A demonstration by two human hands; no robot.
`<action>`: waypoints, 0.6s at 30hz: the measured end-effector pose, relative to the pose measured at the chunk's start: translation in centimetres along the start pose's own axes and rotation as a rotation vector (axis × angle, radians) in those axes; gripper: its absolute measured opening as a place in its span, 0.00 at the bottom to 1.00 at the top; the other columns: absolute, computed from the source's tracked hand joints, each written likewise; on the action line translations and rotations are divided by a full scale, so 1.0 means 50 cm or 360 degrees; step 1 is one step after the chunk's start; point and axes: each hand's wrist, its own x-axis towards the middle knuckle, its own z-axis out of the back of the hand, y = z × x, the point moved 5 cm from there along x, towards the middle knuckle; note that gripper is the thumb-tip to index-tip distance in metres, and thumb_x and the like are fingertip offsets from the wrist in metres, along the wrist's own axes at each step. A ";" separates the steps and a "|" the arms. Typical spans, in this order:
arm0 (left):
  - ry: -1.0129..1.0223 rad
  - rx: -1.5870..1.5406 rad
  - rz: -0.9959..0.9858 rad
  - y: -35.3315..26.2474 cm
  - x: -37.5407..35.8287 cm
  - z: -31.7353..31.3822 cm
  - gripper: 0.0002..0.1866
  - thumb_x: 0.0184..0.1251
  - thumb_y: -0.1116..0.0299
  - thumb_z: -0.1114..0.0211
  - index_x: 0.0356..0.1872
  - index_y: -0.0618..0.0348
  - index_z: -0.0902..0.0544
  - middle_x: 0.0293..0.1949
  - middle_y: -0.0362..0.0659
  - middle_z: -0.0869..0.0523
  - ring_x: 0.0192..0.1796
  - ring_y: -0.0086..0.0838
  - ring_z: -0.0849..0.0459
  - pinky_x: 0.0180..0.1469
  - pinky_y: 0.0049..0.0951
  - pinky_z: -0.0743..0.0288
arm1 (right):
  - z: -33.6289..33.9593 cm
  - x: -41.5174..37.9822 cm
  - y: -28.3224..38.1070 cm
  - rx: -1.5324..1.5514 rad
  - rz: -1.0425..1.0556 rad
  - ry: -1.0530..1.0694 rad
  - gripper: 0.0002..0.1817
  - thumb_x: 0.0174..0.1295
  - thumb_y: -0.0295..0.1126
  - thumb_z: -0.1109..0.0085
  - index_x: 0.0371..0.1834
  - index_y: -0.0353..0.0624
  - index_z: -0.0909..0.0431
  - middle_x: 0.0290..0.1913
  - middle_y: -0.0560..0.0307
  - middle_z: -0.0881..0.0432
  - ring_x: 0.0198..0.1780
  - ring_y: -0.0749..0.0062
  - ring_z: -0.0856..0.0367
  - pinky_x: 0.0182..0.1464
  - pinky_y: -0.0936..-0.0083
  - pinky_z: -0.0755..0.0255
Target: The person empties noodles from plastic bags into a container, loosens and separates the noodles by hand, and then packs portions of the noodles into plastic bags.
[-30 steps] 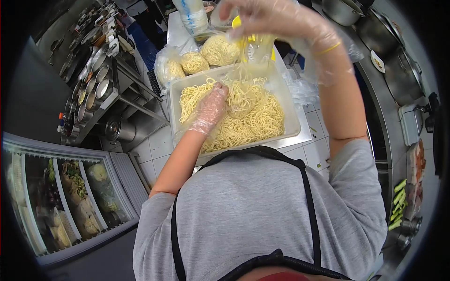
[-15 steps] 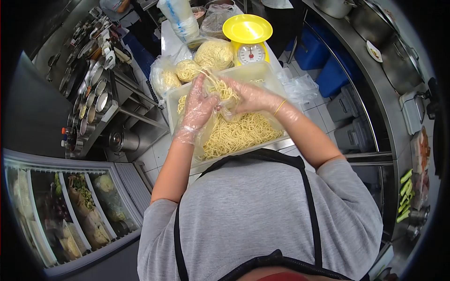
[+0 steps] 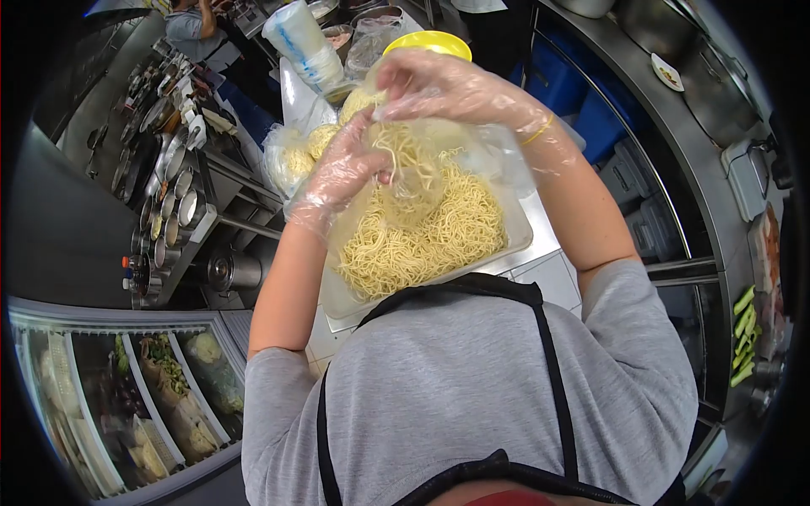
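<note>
Both hands wear clear plastic gloves. My left hand point(image 3: 342, 171) is closed on the left edge of a clear plastic bag point(image 3: 415, 196) with some noodles inside. The bag hangs over a translucent tub point(image 3: 521, 232) of loose yellow noodles point(image 3: 426, 253). At the bag's top right, my right hand point(image 3: 447, 88) pinches the upper part of the bag with bent fingers. Just behind my left hand lie filled noodle bags point(image 3: 289, 162). The yellow scale pan point(image 3: 429, 42) shows behind my right hand, which hides the dial.
A roll of clear bags point(image 3: 304, 42) and bowls stand at the back. Pans line the left rack point(image 3: 207, 221), and an open-topped chiller point(image 3: 224, 316) is lower left. Blue bins point(image 3: 601, 122) sit under the right counter point(image 3: 717, 198). Another person point(image 3: 194, 34) stands back left.
My right hand has risen from the tub to in front of the scale. The bag is now stretched upward, with noodles low inside. My left hand has shifted slightly left.
</note>
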 end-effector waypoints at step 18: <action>0.0467 0.0776 0.0249 0.014 0.060 0.007 0.27 0.52 0.83 0.48 0.58 0.57 0.30 0.31 0.40 0.21 0.28 0.20 0.24 0.34 0.22 0.27 | 0.016 -0.047 -0.033 -0.0641 -0.0498 -0.0131 0.26 0.46 0.32 0.31 0.50 0.48 0.30 0.37 0.52 0.20 0.39 0.59 0.20 0.40 0.66 0.27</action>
